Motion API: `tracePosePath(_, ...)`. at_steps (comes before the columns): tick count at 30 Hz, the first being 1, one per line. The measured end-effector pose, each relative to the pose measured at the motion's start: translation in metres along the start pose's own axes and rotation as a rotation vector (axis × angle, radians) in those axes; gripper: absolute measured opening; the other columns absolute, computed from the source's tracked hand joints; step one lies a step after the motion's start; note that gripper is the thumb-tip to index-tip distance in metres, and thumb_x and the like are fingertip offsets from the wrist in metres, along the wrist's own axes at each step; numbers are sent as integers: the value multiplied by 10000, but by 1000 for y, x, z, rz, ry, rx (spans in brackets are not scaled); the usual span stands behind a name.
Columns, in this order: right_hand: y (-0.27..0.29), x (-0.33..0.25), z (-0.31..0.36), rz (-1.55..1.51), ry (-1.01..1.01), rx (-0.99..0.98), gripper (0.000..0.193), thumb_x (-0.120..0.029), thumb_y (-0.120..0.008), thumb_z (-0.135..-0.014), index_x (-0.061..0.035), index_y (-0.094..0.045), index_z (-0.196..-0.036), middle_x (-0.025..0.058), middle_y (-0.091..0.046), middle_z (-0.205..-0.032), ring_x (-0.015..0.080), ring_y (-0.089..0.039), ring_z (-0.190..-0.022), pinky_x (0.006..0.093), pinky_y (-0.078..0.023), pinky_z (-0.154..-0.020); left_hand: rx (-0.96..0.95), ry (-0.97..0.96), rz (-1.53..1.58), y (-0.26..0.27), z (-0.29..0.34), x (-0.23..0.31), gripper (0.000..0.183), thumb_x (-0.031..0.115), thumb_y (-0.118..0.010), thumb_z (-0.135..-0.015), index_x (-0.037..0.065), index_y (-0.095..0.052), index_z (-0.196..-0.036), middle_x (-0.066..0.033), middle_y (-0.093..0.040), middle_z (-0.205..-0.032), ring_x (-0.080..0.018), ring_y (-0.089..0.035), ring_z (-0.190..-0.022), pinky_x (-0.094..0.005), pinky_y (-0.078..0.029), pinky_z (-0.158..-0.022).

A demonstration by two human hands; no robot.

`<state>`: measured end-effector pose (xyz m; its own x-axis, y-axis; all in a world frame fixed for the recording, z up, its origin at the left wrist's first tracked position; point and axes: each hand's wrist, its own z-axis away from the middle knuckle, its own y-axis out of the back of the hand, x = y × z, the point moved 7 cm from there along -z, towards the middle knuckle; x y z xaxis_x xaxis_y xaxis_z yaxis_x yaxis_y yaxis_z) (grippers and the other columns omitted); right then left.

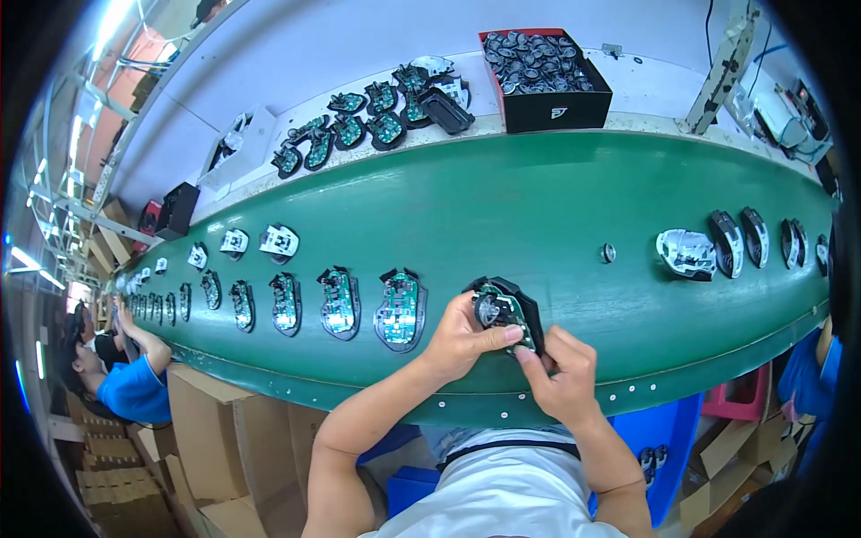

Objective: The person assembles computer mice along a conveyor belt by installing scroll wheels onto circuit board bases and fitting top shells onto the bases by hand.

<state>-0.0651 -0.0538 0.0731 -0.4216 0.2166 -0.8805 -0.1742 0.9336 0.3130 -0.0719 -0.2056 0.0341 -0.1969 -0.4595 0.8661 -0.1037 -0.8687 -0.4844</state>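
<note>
Over the green belt I hold a half-assembled computer mouse (529,312), a black shell with a green circuit board inside and a round grey wheel at its left end. My left hand (456,342) is closed round its left side, the thumb lying across the board. At the lower right edge, my right hand (567,369) pinches the mouse between thumb and fingers; the fingertips are partly hidden. Just left of my hands lies an open mouse base with its board (400,309), the nearest in a row of several. A single small wheel (609,254) rests to the right.
Several white-and-black mouse parts (279,241) lie at left; mouse shells (686,254) sit at right. On the far ledge are more boards (387,129) and a black box (558,112) full of wheels. Cardboard boxes (211,421) stand below. A person in blue (136,391) works at far left.
</note>
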Motion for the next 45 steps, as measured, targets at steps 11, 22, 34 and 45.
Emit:
tracePosePath(11,6,-4,0,-27,-1,-29,320,-31,-735,-793,-4,-452,-645,60,-370,-588,163,-354,-467,327,-258,-451,-6,-224,-284,-9,10,40,547,96,-857,-784,-12,-540,-1217,-71,-610,-1121,-114,-612,-987,-276,-522,-857)
tracePosePath(22,1,13,11,-149,-107,-120,313,-81,-726,-826,1,-483,-646,54,-381,-591,138,-369,-485,318,-261,-454,-196,-154,-151,-28,14,50,539,247,-518,-948,-91,-458,-1363,-282,-594,-1290,-323,-582,-1236,-427,-437,-1073)
tracePosePath(34,1,0,7,118,11,-30,197,-62,-717,-809,38,-560,-746,113,-481,-686,211,-475,-533,322,-367,-477,-141,92,127,-9,10,30,369,150,-582,-947,-68,-580,-1245,-152,-658,-1183,-198,-646,-1080,-336,-503,-961)
tracePosePath(45,-12,-10,4,153,76,-86,189,-80,-691,-849,60,-567,-819,143,-476,-734,283,-479,-569,364,-384,-505,-49,78,74,1,12,34,288,98,-578,-956,-62,-635,-1189,-123,-689,-1092,-166,-655,-1019,-326,-514,-917)
